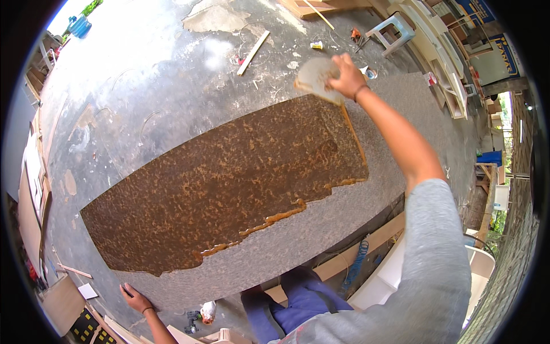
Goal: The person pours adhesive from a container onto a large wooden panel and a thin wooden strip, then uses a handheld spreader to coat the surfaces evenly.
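Observation:
A long grey speckled board lies before me, its far part coated with wet brown glue. Thicker amber ridges run along the coat's near edge and right end. At the far right of the coat, my right hand grips a pale, translucent flat spreader, slightly blurred. Brown smears show on the spreader; whether its edge touches the board cannot be made out. My left hand rests at the board's near left corner, fingers stretched out and partly apart, with no tool in it.
Beyond the board, a wooden strip and a small yellow-and-white container lie on the grey floor. A pale blue stool stands far right. Near my legs are a drill, a blue coiled hose and wooden planks.

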Available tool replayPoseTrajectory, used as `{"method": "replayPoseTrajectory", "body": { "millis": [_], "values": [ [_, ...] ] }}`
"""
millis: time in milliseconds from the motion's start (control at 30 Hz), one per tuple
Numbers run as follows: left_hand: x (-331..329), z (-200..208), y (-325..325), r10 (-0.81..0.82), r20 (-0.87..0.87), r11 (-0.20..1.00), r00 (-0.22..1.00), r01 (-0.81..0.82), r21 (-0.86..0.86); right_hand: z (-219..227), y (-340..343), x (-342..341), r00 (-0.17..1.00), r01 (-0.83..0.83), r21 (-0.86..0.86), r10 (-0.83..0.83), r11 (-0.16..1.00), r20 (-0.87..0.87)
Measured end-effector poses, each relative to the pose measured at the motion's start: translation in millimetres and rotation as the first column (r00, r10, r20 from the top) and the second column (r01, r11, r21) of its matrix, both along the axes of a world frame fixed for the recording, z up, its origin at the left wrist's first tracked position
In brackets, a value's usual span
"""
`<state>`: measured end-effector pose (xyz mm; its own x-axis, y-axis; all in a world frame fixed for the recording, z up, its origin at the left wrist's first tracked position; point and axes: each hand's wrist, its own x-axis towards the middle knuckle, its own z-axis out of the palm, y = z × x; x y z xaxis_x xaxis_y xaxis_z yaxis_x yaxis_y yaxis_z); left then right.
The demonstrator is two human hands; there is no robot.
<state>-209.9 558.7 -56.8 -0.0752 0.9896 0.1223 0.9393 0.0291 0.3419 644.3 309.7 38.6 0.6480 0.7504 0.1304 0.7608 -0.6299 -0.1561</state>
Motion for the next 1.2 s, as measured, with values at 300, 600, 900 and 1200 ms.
{"method": "replayPoseTrajectory", "body": {
  "millis": [300, 600, 900, 1200],
  "values": [
    [17, 33, -11, 0.057, -0.183, 0.991, 0.981, -0.078, -0.109, 79, -60, -66, 0.937, 0.176, 0.442, -0.013, 0.879, -0.348],
    [8, 15, -90, 0.709, -0.026, 0.687, 0.705, -0.698, -0.202, -46, -277, -193, 0.582, 0.789, 0.203, -0.598, 0.58, -0.55],
    [27, -11, -108, 0.797, 0.573, 0.604, 0.192, -0.289, -0.743, 96, -229, -203, 0.346, 0.698, 0.092, -0.222, 0.71, -0.912],
    [80, 31, -140, 0.794, 0.608, 0.593, 0.006, -0.231, -0.771, 92, -234, -174, 0.927, 0.219, -0.25, -0.281, 0.943, -0.249]
  ]
}}
